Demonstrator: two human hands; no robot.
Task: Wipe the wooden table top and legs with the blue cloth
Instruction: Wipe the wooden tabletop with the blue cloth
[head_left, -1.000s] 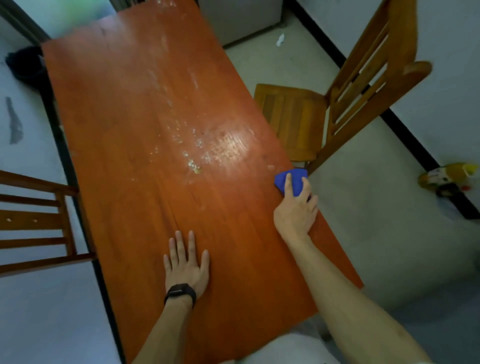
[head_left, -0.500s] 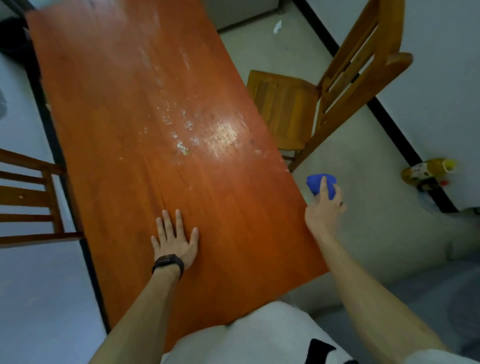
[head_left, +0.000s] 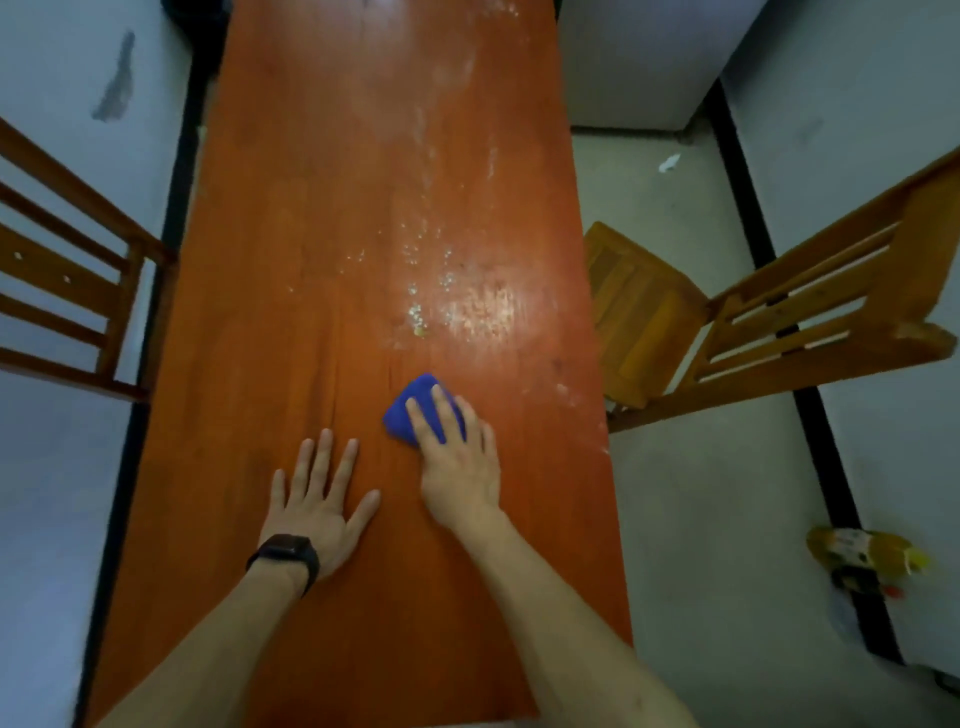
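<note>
Pressing the small blue cloth (head_left: 408, 405) under straight fingers (head_left: 448, 413), the right hand (head_left: 460, 470) worked beside the left hand (head_left: 317, 501), spread flat on the reddish wooden table top (head_left: 332, 182). Whitish smears (head_left: 470, 306) beyond the cloth looked unwiped; legs were unseen, so most wiping likely lay ahead.

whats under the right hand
The blue cloth, pressed onto the wooden table top by the right hand. Its far corner shows; the rest, and the wood beneath, is covered.
</note>
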